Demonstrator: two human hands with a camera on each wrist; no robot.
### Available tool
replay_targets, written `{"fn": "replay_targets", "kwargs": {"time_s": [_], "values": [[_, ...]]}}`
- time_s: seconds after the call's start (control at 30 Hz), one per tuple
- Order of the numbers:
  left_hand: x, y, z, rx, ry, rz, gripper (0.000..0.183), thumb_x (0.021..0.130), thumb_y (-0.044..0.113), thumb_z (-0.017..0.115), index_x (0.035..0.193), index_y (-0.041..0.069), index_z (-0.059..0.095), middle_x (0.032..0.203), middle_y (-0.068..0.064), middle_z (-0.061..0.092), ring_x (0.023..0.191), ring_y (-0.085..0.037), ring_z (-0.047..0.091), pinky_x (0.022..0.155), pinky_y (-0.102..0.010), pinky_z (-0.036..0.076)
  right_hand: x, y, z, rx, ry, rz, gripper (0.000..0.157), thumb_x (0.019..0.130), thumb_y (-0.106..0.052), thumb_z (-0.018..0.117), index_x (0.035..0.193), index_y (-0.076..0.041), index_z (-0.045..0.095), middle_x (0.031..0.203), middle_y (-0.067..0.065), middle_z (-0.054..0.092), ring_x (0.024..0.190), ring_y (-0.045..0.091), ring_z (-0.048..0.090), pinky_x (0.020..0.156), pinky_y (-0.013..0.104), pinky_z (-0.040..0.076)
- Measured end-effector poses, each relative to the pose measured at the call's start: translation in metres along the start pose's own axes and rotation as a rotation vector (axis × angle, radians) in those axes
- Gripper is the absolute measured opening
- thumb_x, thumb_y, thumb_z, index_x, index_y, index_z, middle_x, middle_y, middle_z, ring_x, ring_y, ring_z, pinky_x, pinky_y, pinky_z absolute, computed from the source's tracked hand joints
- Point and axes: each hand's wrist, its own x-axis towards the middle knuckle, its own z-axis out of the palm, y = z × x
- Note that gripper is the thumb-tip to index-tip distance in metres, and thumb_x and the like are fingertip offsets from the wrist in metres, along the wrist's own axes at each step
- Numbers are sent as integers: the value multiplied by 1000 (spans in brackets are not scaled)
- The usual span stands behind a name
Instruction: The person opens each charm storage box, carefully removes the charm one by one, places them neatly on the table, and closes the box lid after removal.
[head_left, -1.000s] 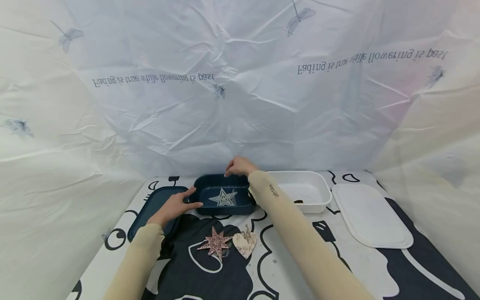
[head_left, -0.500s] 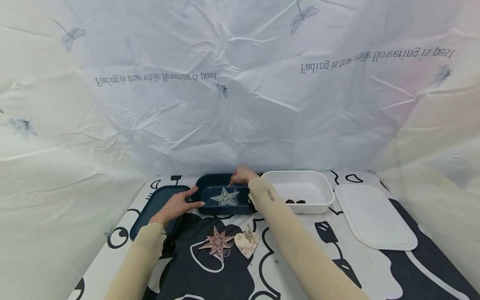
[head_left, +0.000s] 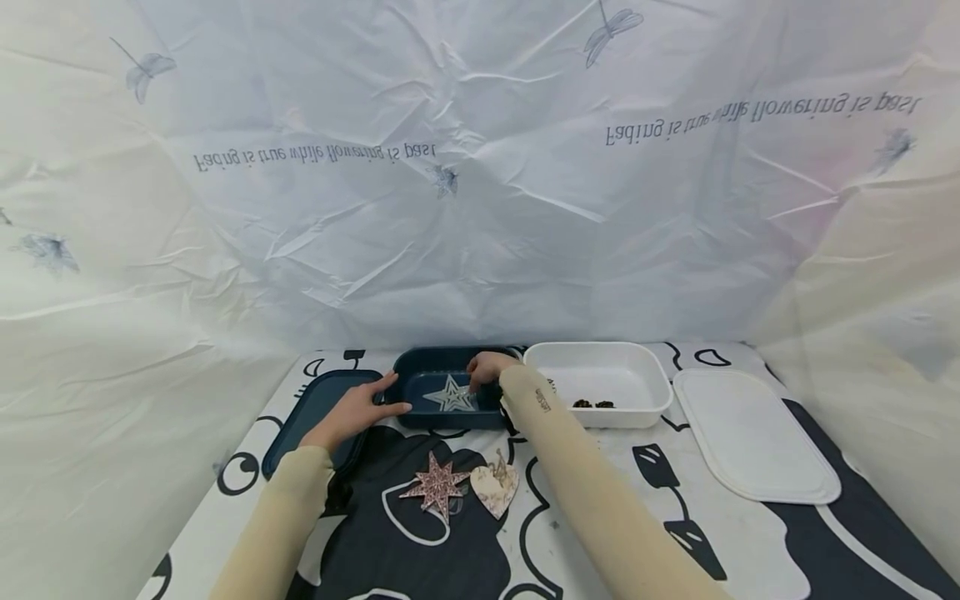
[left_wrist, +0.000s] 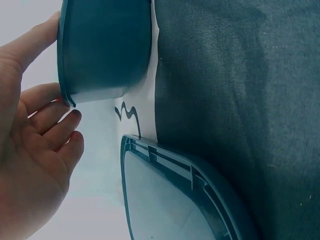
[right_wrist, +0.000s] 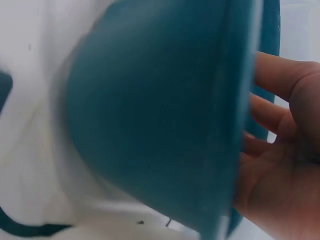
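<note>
A dark blue rectangular container [head_left: 450, 421] stands at the back of the table, with a silver star ornament [head_left: 450, 394] lying inside. My left hand [head_left: 352, 417] touches its left end with thumb and fingers spread; in the left wrist view, the hand's digits rest against the container rim. Reaching over the container's right end, my right hand [head_left: 489, 368] has its fingers down inside, beside the star. The right wrist view shows those fingers passing behind the blue wall [right_wrist: 155, 110], so the fingertips are hidden. Whether they hold anything cannot be seen.
A white container [head_left: 626, 417] with small dark clumps [head_left: 582, 403] stands right of the blue one. A white lid [head_left: 757, 433] lies at right, a blue lid [head_left: 318, 404] at left. Nearer are a pink glittery star [head_left: 435, 485] and a pale heart ornament [head_left: 495, 492].
My right hand has come down from above the blue container's back rim into it, shifting slightly right. The left hand has stayed at the container's left end.
</note>
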Motion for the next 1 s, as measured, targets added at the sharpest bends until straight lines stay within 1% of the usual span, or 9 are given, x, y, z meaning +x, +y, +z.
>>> {"fn": "replay_targets", "kwargs": {"time_s": [0.1, 0.17, 0.33, 0.43, 0.5, 0.6, 0.77, 0.87, 1.0], "values": [[2, 1, 0, 6, 0, 6, 93, 90, 61, 67, 161, 15, 29, 163, -16, 29, 143, -45, 33, 109, -65, 35, -1, 1, 2, 0, 0, 5, 53, 96, -14, 71, 146, -6, 54, 146, 11, 54, 126, 28, 57, 91, 39, 55], [3, 1, 0, 5, -4, 5, 93, 90, 61, 68, 161, 15, 29, 163, -16, 29, 144, -45, 33, 109, -65, 35, -1, 1, 3, -16, -2, 6, 48, 95, -13, 71, 141, -5, 59, 146, 11, 55, 123, 28, 58, 87, 38, 56], [4, 0, 0, -5, -9, -4, 94, 89, 62, 68, 161, 17, 29, 163, -15, 27, 144, -44, 32, 109, -65, 35, 6, 3, 4, -97, -17, 16, 26, 98, -14, 68, 123, -8, 73, 143, 9, 58, 125, 27, 58, 96, 39, 53], [5, 0, -1, -8, -4, 0, 94, 89, 61, 68, 161, 16, 29, 164, -14, 27, 144, -44, 32, 110, -65, 34, 11, 5, 4, -126, -12, 23, 18, 100, -15, 65, 111, -11, 78, 139, 8, 61, 125, 27, 58, 101, 40, 51], [5, 0, -1, -10, 1, 4, 93, 89, 62, 68, 161, 16, 29, 164, -13, 27, 144, -44, 32, 110, -65, 34, 14, 7, 5, -129, -7, 29, 15, 99, -15, 66, 108, -11, 78, 134, 8, 64, 120, 26, 61, 98, 40, 52], [6, -2, 0, -14, -3, 9, 93, 89, 62, 68, 160, 16, 30, 164, -13, 26, 145, -44, 31, 110, -66, 34, 15, 9, 8, -143, 5, 43, 13, 95, -18, 74, 105, -11, 78, 120, 6, 69, 102, 22, 65, 88, 38, 55], [4, -6, 4, -7, -16, 11, 92, 89, 62, 68, 160, 17, 30, 163, -14, 27, 144, -45, 33, 109, -65, 35, 14, 11, 15, -175, 10, 63, 11, 88, -23, 81, 91, -13, 76, 88, 0, 65, 73, 17, 55, 66, 33, 49], [4, -7, 4, -3, -13, 17, 92, 90, 62, 67, 160, 16, 30, 163, -14, 28, 144, -45, 33, 109, -66, 35, 14, 10, 16, -188, 16, 56, 15, 87, -25, 81, 83, -13, 74, 79, 0, 61, 67, 17, 51, 62, 33, 45], [6, -5, 0, -11, -8, 17, 91, 90, 61, 67, 161, 16, 30, 165, -11, 26, 146, -44, 29, 110, -66, 32, 13, 8, 15, -204, 38, 40, 18, 87, -28, 81, 81, -13, 73, 78, 0, 64, 66, 16, 53, 62, 33, 46]]}}
